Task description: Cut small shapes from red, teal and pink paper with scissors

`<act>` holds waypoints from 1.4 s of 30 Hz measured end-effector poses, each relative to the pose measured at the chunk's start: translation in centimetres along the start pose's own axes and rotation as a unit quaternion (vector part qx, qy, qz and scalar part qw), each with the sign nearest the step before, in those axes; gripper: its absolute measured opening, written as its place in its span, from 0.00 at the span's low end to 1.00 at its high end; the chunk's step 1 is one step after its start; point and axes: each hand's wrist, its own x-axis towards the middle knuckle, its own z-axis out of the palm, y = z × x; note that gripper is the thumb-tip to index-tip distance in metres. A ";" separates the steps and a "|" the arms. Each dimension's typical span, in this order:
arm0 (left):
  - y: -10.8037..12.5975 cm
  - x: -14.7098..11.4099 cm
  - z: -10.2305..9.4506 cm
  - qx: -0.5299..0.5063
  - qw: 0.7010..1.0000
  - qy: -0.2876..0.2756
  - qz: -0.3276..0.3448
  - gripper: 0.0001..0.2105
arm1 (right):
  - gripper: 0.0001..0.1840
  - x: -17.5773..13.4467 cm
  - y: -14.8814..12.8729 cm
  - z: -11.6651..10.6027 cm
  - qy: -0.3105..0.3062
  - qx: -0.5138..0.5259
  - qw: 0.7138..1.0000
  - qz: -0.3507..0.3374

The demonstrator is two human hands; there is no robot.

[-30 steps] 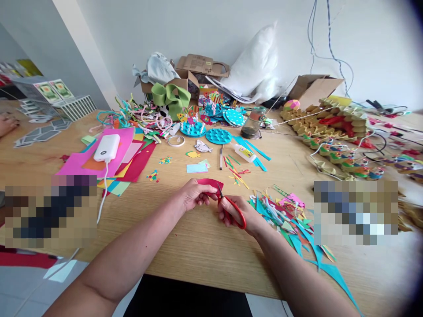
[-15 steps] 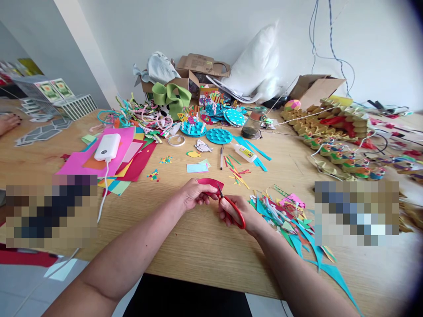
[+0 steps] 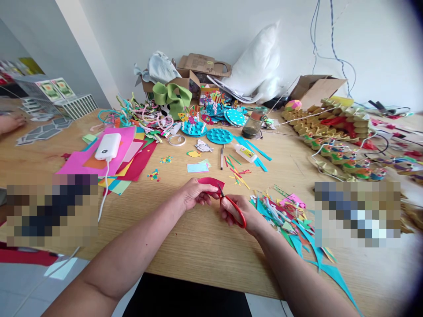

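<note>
Between the thumb and fingers of my left hand (image 3: pixel 197 194) is a piece of red paper (image 3: pixel 211 181), curving up a little above the table. My right hand (image 3: pixel 235 212) is closed around red-handled scissors (image 3: pixel 238 210). Their dark blades point up and left, at the paper's right part, close to my left thumb; whether they cut into it I cannot make out. Beyond my hands lie a light blue paper rectangle (image 3: pixel 197 167), a yellow paper fish (image 3: pixel 193 153), a white fish cutout (image 3: pixel 204 146) and a pen (image 3: pixel 221 158).
Paper scraps (image 3: pixel 284 215) lie heaped beside my right forearm. A glue bottle (image 3: pixel 246 152), blue discs (image 3: pixel 219 136) and a glass jar (image 3: pixel 253 124) stand farther back. On the left, a white power bank (image 3: pixel 108 146) with a cable rests on coloured sheets (image 3: pixel 77 155). Another person's hand (image 3: pixel 11 122) is far left.
My hands, the red paper and the scissors hold almost the same position. The other person's hand at the far left has shifted slightly.
</note>
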 end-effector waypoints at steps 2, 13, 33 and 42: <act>0.1 0.0 -0.1 -0.001 1.000 -0.003 0.003 0.14 | 0.29 -0.1 -0.1 0.0 -0.001 0.004 1.000 -0.002; 0.5 0.2 -0.1 -0.012 0.991 0.081 0.107 0.17 | 0.29 0.0 0.1 -0.2 -0.005 -0.001 1.000 0.000; 0.1 0.2 -0.1 -0.031 0.995 0.010 0.096 0.16 | 0.32 -0.3 -0.3 -0.1 -0.011 0.057 0.998 -0.017; -0.1 0.1 0.1 0.029 0.993 -0.001 0.110 0.12 | 0.32 0.0 0.3 -0.3 -0.037 0.077 0.996 -0.007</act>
